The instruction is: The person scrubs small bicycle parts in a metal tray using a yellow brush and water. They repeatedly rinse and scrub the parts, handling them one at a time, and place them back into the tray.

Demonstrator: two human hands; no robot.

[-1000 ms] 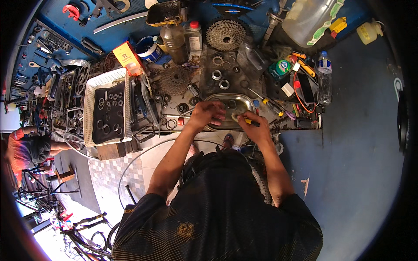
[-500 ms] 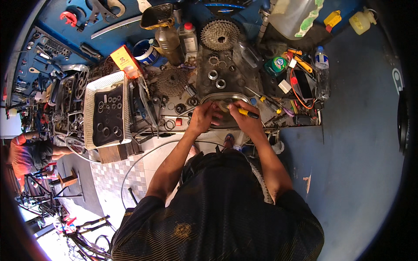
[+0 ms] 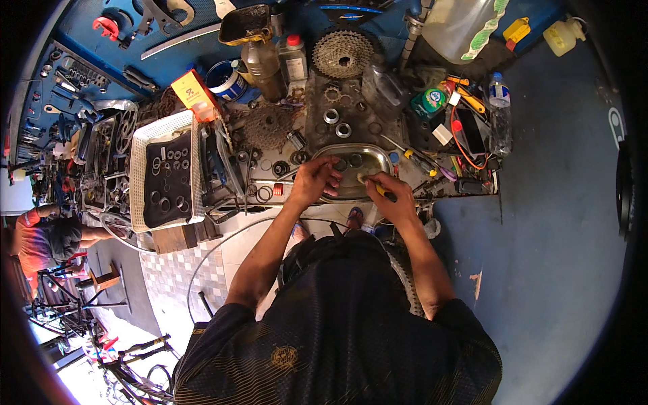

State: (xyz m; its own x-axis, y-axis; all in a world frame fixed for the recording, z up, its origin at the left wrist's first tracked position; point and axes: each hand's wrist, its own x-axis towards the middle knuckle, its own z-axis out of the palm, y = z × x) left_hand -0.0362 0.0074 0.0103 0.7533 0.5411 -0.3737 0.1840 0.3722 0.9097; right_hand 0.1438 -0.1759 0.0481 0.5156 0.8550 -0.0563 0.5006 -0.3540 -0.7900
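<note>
In the head view, the shallow metal tray (image 3: 370, 195), smooth and rounded at the corners, sits near the front edge of the bench (image 3: 297, 210), with two dark rings (image 3: 356, 160) lying inside. The left hand (image 3: 316, 183) is over its left side, fingers bent; whether they grip anything cannot be told. The right hand's (image 3: 397, 199) fingers are clamped on a slim tool with a yellow-and-black handle (image 3: 385, 192), over the tray's right side. Behind the tray, greasy bench space carries two shiny metal rings (image 3: 343, 130). A screwdriver (image 3: 422, 160) crowds the right; a bearing-like part (image 3: 280, 168) and a white lattice basket (image 3: 140, 177) limit the left. A toothed sprocket cassette (image 3: 341, 55) stands farther back.
</note>
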